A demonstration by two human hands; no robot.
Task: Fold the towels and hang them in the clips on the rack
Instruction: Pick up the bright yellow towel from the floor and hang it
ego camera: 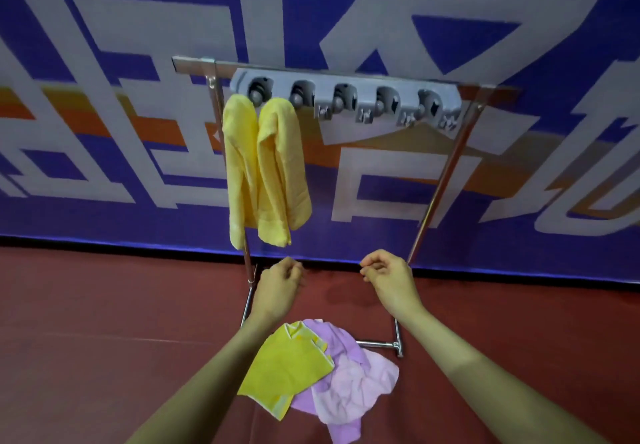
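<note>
Blue-and-white banner wall (104,173), printed with oversized white characters and an orange stripe, fills the background behind a dark red worktop (104,322) that meets it along a straight edge. On that surface stands a chrome rack (446,173), its two uprights rising to a cross bar that carries a grey clip strip (346,97) with five roller clips. Two folded yellow towels hang side by side from the two leftmost clips: the left hanging towel (237,173) beside the left upright, the right hanging towel (282,173) touching it; the other three clips hold nothing. Between the rack's feet at the near edge of the worktop lies a loose heap: a yellow towel (287,371) lying partly over a crumpled pink-lilac towel (353,388), the pair just beside the chrome foot bar (381,343). Both bare forearms reach forward over the heap. The left hand (278,284) and the right hand (386,277) hover apart below the hanging towels, fingers loosely curled and gripping nothing, neither touching the rack nor any cloth
</note>
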